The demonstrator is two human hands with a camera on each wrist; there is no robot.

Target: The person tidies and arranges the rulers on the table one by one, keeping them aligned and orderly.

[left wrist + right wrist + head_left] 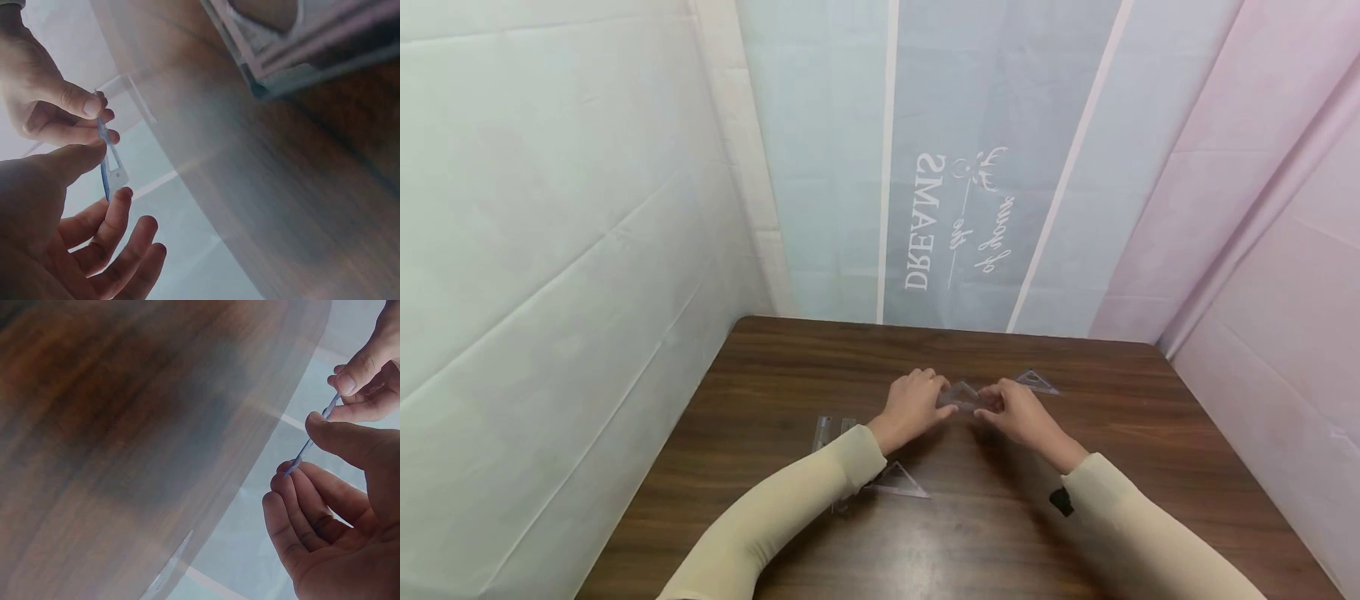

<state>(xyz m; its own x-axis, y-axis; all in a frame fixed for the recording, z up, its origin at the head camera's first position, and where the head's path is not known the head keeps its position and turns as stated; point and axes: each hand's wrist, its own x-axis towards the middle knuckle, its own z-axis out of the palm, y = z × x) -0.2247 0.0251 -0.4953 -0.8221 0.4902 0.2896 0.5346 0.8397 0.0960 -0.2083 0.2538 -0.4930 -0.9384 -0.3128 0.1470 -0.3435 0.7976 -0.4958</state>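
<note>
Both hands hold a clear plastic set square (961, 395) between them above the table; its upper edge comes to a point in the head view. My left hand (912, 404) pinches its left side with thumb and fingertips. My right hand (1018, 414) pinches the right side in the same way. In the left wrist view the set square (113, 159) appears almost edge-on, with a slot in it. The right wrist view shows it as a thin bluish edge (307, 445). The fingers hide parts of its outline.
On the brown wooden table (970, 542), another set square (1037, 383) lies beyond the right hand. A further set square (904, 482) lies near the left sleeve. Clear ruler-like strips (822, 433) lie partly under the left forearm. Fabric walls (955, 167) stand behind and beside the table.
</note>
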